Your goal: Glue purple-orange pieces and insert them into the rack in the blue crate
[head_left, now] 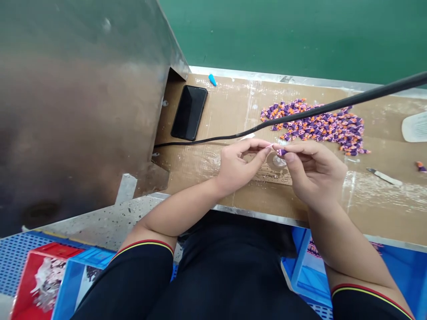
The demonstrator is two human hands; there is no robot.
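Between thumb and fingertips, my left hand (237, 166) pinches a thin pale pink strip (270, 146). My right hand (316, 173) is closed on a small purple piece with a light end (281, 152), held close to the left fingertips. Whether the strip is joined to the piece is too small to tell. Below the fingers, a clear round disc (279, 162) rests on the work surface, partly hidden. Just beyond the hands lies a heap of small purple, orange and pink pieces (320, 124). A small knife with a pale handle (385, 177) lies to the right of my right hand.
A black cable (240, 134) crosses above the bench (227, 106) and the heap. A phone (189, 112) lies beside the metal housing (83, 102) at left. A blue cap-like piece (212, 80), a white container (415, 127) and a single piece (421, 167) lie farther out. Bins (62, 284) stand below.
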